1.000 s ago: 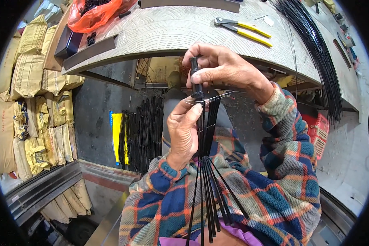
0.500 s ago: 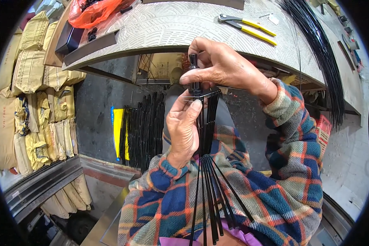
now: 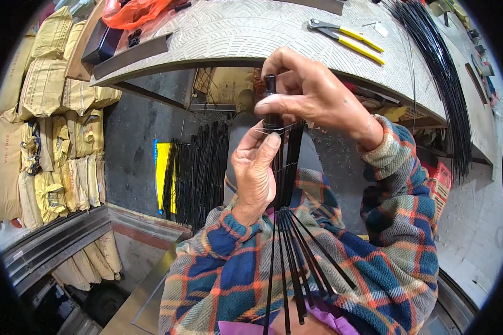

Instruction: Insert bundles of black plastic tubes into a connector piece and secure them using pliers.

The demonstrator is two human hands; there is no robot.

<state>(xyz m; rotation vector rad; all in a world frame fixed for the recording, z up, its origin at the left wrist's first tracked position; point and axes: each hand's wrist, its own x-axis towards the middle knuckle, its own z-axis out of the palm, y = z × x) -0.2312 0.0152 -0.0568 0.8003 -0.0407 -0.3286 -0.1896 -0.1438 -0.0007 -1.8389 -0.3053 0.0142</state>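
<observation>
Upright between my two hands stands an umbrella frame [image 3: 286, 181] of thin black ribs, its lower ends fanning out over my lap. My right hand [image 3: 313, 95] closes its thumb and fingers around the black cylindrical piece [image 3: 270, 84] at the top. Just below, my left hand [image 3: 255, 176] pinches the frame where the ribs meet this piece, thumb on the near side. A thin wire shows at that joint beside the left thumb. The fingers behind the piece are partly hidden.
Ahead is a patterned worktable [image 3: 229, 36] with yellow-handled pincers [image 3: 349, 42], an orange plastic bag [image 3: 137, 14] and a bundle of long black rods [image 3: 439, 67]. More black ribs [image 3: 201, 173] lie on the floor beside a yellow sheet [image 3: 163, 167]. Wrapped sacks [image 3: 42, 89] are stacked at left.
My left hand and the ribs have come up closer to the black piece, and the gap at the joint looks smaller. The right hand keeps its grip. The view has shifted slightly.
</observation>
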